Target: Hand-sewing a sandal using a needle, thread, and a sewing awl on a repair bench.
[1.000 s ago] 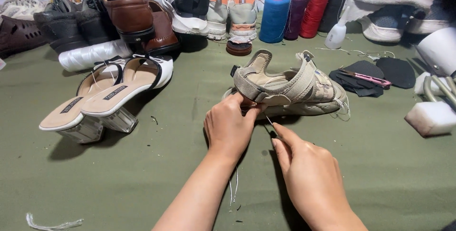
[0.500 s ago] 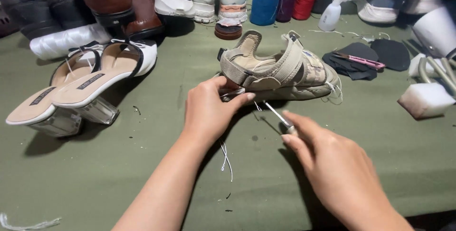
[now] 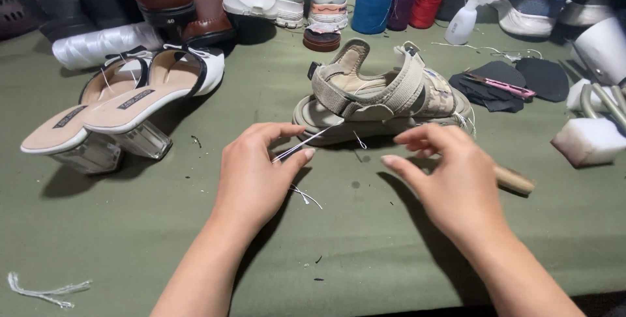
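A person's left hand [image 3: 257, 173] pinches a taut white thread [image 3: 306, 144] running to the sole edge of a beige strapped fabric sandal [image 3: 385, 99] lying on the green cloth-covered table [image 3: 130, 239]. The right hand [image 3: 450, 180], fingers loosely curled and partly open, rests over a wooden-handled awl [image 3: 515, 180], though whether it grips the handle cannot be told. The work appears to be mid-stitch on the sole seam; drawing the thread snug would call for a steady pull. A pair of white block-heeled mules [image 3: 124, 105] stands nearby.
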